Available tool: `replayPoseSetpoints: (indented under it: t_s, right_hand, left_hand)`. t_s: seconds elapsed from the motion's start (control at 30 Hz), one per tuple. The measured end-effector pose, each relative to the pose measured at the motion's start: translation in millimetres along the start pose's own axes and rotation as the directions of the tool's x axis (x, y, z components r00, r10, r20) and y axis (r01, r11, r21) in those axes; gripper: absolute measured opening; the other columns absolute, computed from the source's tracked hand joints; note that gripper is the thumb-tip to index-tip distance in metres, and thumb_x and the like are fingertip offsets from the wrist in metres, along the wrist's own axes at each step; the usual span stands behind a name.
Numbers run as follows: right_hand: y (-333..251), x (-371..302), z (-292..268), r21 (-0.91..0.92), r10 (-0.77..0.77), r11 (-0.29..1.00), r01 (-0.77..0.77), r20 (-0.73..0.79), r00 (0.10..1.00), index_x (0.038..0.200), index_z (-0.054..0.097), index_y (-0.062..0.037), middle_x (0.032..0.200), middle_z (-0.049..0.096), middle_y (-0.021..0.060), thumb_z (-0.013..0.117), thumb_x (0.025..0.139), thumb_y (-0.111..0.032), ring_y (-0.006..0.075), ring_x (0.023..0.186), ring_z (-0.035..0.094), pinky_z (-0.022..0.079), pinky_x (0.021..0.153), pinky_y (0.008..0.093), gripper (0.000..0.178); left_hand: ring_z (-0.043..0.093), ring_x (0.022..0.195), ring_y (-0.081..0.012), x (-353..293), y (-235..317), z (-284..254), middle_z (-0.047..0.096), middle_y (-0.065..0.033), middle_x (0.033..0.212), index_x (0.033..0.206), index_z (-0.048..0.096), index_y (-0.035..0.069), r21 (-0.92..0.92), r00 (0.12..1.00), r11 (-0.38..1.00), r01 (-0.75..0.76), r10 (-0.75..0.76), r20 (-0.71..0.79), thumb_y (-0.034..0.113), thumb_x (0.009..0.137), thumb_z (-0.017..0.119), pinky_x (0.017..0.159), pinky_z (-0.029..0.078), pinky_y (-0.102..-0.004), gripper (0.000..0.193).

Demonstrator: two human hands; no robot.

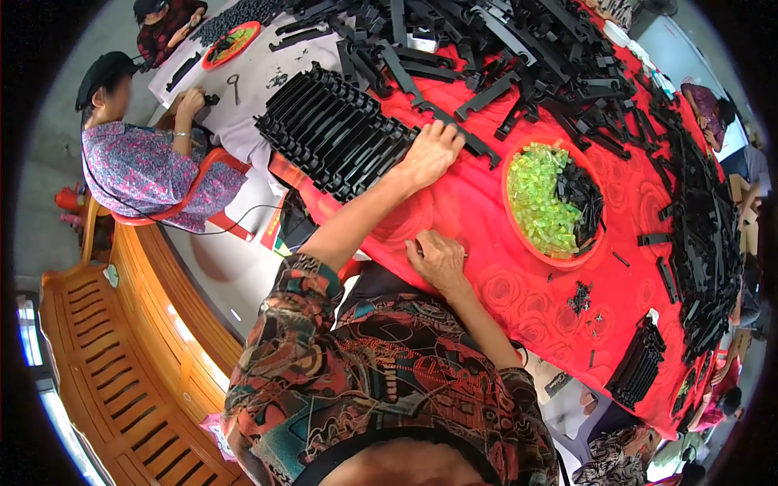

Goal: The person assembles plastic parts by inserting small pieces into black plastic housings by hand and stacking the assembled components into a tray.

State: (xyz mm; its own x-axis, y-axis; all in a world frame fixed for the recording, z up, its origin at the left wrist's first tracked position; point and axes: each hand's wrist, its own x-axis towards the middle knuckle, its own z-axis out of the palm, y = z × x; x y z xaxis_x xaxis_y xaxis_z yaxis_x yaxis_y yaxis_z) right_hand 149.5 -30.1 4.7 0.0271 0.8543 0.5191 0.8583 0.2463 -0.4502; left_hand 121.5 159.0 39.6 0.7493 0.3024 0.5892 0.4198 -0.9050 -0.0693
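My left hand (433, 154) reaches far across the table, its fingers curled on a long black plastic strip (480, 148). Beside that hand lies a neat row of black plastic strips (336, 130), set side by side. Closer to my body, my right hand (439, 261) rests over the red cloth with its fingers bent together. A tiny bit of something shows at its edge, but what the fingers hold is hidden. To the right of both hands is a round orange-red basket (512, 228), with yellow-green clear pieces (541, 194) and small black pieces (579, 197) in it.
A big heap of black strips (519, 57) covers the table's far side and right. Small black bits (580, 297) and a stacked bundle (637, 364) lie on the red tablecloth (502, 292). A co-worker (150, 162) sits at left, near a wooden bench (121, 356).
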Motion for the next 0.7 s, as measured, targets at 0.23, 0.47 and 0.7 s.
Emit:
replayPoseSetpoints:
  t_s: [0.23, 0.47, 0.7]
  right_hand:
    - [0, -3, 2, 0.045, -0.011, 0.999, 0.011, -0.003, 1.0, 0.069, 0.051, -0.0056, 0.061, 0.056, 0.0104, 0.068, 0.075, -0.019, 0.0287, 0.049, 0.057, 0.047, 0.045, 0.0391, 0.023]
    - [2, -3, 0, 0.04, 0.014, 0.999, -0.015, 0.009, 1.0, 0.07, 0.05, -0.0064, 0.062, 0.056, 0.0098, 0.067, 0.077, -0.021, 0.0279, 0.05, 0.058, 0.047, 0.045, 0.0396, 0.023]
    - [3, -4, 2, 0.029, -0.001, 1.0, 0.002, -0.041, 0.999, 0.072, 0.052, -0.007, 0.062, 0.057, 0.0095, 0.066, 0.078, -0.022, 0.0268, 0.051, 0.059, 0.047, 0.046, 0.0388, 0.021]
  left_hand:
    - [0.052, 0.099, -0.0274, 31, -8, 43, 0.06, -0.0077, 0.098, 0.101, 0.059, 0.008, 0.159, 0.946, 0.981, -0.115, 0.06, 0.317, 0.011, 0.079, 0.054, 0.082, 0.043, -0.039, 0.023]
    - [0.055, 0.093, -0.0251, 43, -13, 27, 0.061, -0.0069, 0.087, 0.093, 0.059, 0.009, 0.189, 0.975, 0.969, -0.158, 0.123, 0.188, 0.014, 0.079, 0.054, 0.079, 0.043, -0.0384, 0.016]
    - [0.06, 0.07, -0.0278, 56, -7, -47, 0.058, -0.0097, 0.071, 0.084, 0.053, 0.007, 0.04, 0.995, 0.999, 0.038, -0.034, -0.097, 0.007, 0.076, 0.055, 0.061, 0.049, -0.0394, 0.008]
